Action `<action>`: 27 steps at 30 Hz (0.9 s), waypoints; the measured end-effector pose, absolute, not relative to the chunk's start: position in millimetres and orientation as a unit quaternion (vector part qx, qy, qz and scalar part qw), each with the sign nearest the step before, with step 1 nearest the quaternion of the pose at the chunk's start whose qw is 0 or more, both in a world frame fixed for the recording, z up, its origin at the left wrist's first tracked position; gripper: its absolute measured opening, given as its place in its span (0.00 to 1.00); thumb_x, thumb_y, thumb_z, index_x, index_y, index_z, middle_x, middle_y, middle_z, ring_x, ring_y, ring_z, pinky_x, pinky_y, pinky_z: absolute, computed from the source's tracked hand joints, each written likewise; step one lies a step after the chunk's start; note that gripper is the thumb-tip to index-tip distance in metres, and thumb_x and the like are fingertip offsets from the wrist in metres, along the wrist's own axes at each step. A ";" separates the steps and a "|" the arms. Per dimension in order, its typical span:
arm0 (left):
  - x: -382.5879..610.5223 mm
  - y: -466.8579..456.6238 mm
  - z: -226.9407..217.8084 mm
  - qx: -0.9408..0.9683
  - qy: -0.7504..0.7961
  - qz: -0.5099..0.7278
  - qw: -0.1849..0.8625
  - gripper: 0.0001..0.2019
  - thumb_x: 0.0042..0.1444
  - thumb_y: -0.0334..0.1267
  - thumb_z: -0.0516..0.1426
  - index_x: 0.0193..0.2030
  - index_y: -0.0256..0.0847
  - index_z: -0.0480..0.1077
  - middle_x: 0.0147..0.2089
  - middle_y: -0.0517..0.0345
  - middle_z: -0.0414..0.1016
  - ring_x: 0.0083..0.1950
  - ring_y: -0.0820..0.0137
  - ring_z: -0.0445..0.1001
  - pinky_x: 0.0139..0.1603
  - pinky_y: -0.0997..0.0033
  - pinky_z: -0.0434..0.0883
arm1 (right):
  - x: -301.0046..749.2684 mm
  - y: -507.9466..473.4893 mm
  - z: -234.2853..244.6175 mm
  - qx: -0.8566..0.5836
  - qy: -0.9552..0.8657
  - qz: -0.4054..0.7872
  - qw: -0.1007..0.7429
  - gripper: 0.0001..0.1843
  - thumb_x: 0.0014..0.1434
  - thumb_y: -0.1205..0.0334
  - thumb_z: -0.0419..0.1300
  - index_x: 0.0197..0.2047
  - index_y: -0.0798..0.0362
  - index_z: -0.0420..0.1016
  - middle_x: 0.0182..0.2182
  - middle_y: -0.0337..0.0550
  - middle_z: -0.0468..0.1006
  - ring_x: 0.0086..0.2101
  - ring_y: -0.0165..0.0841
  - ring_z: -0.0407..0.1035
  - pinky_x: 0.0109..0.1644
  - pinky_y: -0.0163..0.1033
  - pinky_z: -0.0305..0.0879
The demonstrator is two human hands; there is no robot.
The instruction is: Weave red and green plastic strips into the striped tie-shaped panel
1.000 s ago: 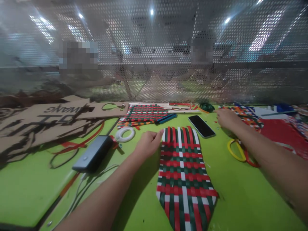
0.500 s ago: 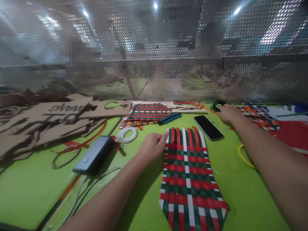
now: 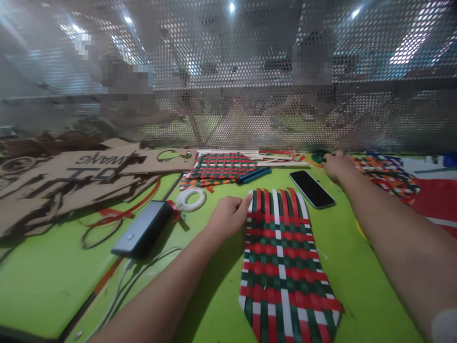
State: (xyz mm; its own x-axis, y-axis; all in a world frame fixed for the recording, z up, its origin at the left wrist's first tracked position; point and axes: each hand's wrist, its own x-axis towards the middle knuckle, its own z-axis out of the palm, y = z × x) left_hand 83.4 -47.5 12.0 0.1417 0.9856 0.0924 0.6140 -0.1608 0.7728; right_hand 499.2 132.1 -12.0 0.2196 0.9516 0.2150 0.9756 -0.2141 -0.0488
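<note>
A mat woven of red, green and white strips [image 3: 285, 259] lies on the green table [image 3: 214, 305] in front of me. My left hand [image 3: 228, 216] rests at its upper left corner, fingers curled, a fingertip touching the strips. My right hand [image 3: 335, 164] reaches to the far edge of the table and closes over a dark green roll [image 3: 317, 156]. A black phone [image 3: 312, 188] lies between the mat and that hand.
A dark power bank [image 3: 143, 234] with cables, a white tape ring [image 3: 191, 198], brown cardboard cut-outs [image 3: 71, 176], another woven mat [image 3: 221, 166] and blue pens [image 3: 253, 175] lie to the left and back. More woven pieces [image 3: 389, 176] lie right. A perforated screen [image 3: 228, 85] closes the far side.
My right hand has moved from beside the phone to the far edge, onto the dark green roll. The left hand stays at the mat's corner. The view has shifted slightly.
</note>
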 end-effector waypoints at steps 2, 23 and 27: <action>84.5 -47.8 12.1 0.694 0.576 0.312 0.300 0.32 0.65 0.61 0.49 0.15 0.42 0.53 0.15 0.64 0.50 0.19 0.74 0.52 0.22 0.69 0.48 | 493.6 127.1 -3.9 -0.780 -0.614 -0.069 0.099 0.21 0.67 0.57 0.52 0.57 0.57 0.73 0.59 0.68 0.64 0.55 0.60 0.63 0.57 0.64 0.61; 134.2 -71.7 50.3 0.584 0.290 0.436 0.621 0.23 0.60 0.49 0.65 0.58 0.41 0.71 0.56 0.47 0.78 0.55 0.59 0.77 0.50 0.64 0.76 | 323.8 -97.8 23.1 -0.406 -0.820 0.065 0.398 0.16 0.71 0.57 0.54 0.59 0.45 0.70 0.72 0.51 0.53 0.70 0.49 0.53 0.71 0.62 0.56; 133.2 -69.3 23.4 0.520 0.318 0.460 0.646 0.25 0.55 0.42 0.69 0.58 0.44 0.72 0.56 0.52 0.78 0.51 0.63 0.78 0.44 0.71 0.77 | 329.4 -100.6 18.3 -0.397 -0.828 0.073 0.389 0.18 0.69 0.57 0.57 0.61 0.42 0.70 0.72 0.48 0.54 0.69 0.51 0.53 0.71 0.64 0.55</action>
